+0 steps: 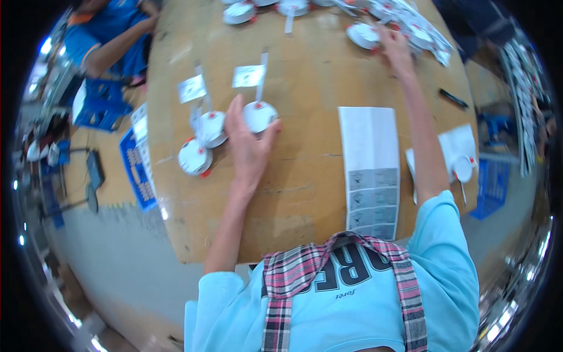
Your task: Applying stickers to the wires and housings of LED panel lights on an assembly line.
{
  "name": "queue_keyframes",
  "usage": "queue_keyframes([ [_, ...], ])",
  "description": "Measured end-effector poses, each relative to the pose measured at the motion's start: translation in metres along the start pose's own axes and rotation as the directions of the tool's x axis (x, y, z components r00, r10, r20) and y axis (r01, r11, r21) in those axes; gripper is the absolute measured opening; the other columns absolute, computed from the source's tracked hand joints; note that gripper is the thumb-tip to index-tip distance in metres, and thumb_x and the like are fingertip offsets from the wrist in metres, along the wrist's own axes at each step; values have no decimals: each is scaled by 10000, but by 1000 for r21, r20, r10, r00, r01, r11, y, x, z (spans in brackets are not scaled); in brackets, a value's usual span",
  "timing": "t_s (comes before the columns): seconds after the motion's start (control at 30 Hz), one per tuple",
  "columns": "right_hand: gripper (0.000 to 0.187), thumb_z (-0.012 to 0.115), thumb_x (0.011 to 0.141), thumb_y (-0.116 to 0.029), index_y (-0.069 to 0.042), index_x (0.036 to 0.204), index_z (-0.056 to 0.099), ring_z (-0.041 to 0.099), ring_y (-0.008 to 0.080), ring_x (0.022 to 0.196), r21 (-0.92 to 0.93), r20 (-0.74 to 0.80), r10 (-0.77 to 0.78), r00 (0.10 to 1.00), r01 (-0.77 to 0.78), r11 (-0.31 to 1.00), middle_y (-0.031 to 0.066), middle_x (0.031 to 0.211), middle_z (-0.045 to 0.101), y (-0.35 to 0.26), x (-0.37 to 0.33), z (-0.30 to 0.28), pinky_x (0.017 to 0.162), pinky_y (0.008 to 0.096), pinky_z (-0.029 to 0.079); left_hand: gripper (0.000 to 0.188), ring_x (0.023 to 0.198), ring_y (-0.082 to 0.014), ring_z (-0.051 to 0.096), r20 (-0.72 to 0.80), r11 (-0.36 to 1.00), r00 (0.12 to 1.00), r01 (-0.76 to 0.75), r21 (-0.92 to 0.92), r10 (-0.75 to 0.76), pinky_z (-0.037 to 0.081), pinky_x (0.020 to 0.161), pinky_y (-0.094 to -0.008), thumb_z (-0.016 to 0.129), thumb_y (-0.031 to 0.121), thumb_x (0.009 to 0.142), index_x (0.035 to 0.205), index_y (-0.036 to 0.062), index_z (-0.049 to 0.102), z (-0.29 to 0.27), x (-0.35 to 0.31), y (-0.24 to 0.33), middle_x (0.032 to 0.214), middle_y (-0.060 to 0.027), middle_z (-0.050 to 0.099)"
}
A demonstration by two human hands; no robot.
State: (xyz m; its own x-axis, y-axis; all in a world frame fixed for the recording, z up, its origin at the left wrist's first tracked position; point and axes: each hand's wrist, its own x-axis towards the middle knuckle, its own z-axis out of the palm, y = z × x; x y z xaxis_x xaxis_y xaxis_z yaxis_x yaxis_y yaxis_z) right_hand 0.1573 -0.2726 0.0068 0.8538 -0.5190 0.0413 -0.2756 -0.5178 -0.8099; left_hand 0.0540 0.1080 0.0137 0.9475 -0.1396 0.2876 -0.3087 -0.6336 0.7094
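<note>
My left hand (pixel 250 144) is closed around a round white device (pixel 258 115) with red tabs, its thumb and fingers on either side of the rim. A pale strip with a printed white label (pixel 248 76) stretches away from that device. Just left of the hand, a similar labelled device (pixel 212 128) touches another round white one (pixel 194 156). At the far right my right arm reaches out, and the right hand (pixel 396 50) pinches the edge of one more round white device (pixel 362 36), beside a heap. The fingertips there are partly hidden.
More white devices and strips (pixel 417 36) lie piled along the far edge. A long printed sheet (pixel 369 146) lies between my arms; a black marker (pixel 453 98) and a white device on paper (pixel 463 169) are at right. Co-workers sit at the far corners. Blue crates (pixel 138 170) flank the table.
</note>
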Motion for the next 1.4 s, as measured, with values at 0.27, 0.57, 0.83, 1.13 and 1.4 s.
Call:
queue_keyframes([
  [0.27, 437, 564, 899, -426, -20, 920, 724, 587, 166, 707, -45, -92, -110, 990, 106, 993, 104, 737, 659, 7, 15, 15, 677, 347, 438, 720, 1350, -338, 324, -159, 964, 959, -250, -87, 235, 218, 1132, -455, 716, 180, 795, 1391, 3, 355, 8, -31, 22, 1413, -191, 374],
  [0.57, 222, 628, 886, -181, 20, 823, 702, 555, 96, 592, 217, 172, -241, 955, 202, 955, 60, 670, 623, -56, -152, 35, 513, 266, 414, 520, 1315, -300, 384, 164, 947, 946, -301, 115, 280, 223, 1130, -479, 667, 131, 825, 1299, 18, 483, 3, -11, 8, 1334, -130, 487],
  [0.83, 177, 652, 874, -134, 36, 832, 675, 600, 118, 672, 371, 351, -214, 912, 74, 926, 72, 763, 642, -87, -217, 48, 573, 237, 439, 831, 1257, -352, 404, 320, 964, 911, -225, -142, 260, 240, 1103, -509, 751, 199, 757, 1402, -42, 287, 9, -31, 41, 1331, -213, 425],
  [1.13, 262, 557, 962, -217, 5, 905, 686, 502, 40, 647, 604, 528, -107, 842, -284, 745, 7, 765, 614, -83, -193, 42, 564, 208, 402, 717, 1152, -370, 430, 344, 962, 899, -248, -110, 271, 318, 1022, -451, 725, 104, 752, 1360, -16, 363, 5, -38, 33, 1264, -187, 438],
  [1.4, 220, 588, 934, -191, -6, 1010, 680, 599, 117, 763, 495, 256, -133, 958, -11, 869, 57, 873, 681, -60, -187, 13, 669, 252, 492, 653, 1269, -337, 386, 242, 970, 945, -185, -157, 220, 276, 1077, -484, 678, 60, 778, 1352, -21, 378, -15, -38, 46, 1344, -182, 398],
])
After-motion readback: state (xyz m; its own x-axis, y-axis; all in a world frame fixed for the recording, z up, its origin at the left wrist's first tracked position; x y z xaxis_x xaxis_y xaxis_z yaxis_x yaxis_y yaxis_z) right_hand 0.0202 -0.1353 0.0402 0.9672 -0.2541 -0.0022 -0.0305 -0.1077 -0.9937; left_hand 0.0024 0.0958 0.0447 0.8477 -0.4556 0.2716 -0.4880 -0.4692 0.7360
